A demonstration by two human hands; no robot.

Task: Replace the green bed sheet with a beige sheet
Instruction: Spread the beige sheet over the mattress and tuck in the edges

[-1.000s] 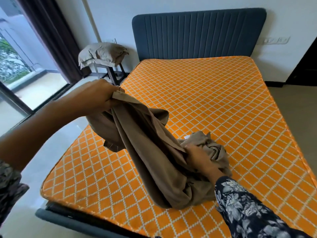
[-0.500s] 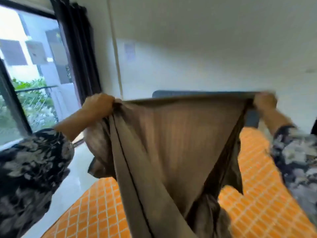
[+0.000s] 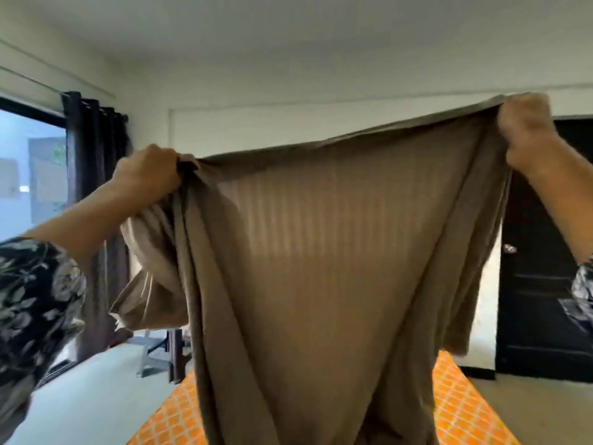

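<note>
Beige sheet [image 3: 321,268] held up at head height, top edge stretched betw. both fists: left hand [image 3: 147,175] bunched round one corner, right hand [image 3: 523,130] gripping other. Orange mattress [image 3: 459,409] seen below hanging cloth. Dark door [image 3: 545,300] behind, far right.

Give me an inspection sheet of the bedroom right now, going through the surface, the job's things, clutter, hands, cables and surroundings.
Surface: orange diamond-pattern mattress, bare where visible, mostly hidden behind the sheet.
Job's things: beige sheet held up and stretched between both hands, hanging down over the mattress; green sheet not seen.
Clutter: nothing seen.
Hands: left hand grips the bunched left end of the top edge; right hand, higher, grips the right end.
Cables: nothing seen.
Surroundings: dark curtain beside a window on the left, black door on the right, stand legs on the floor behind the sheet.
</note>
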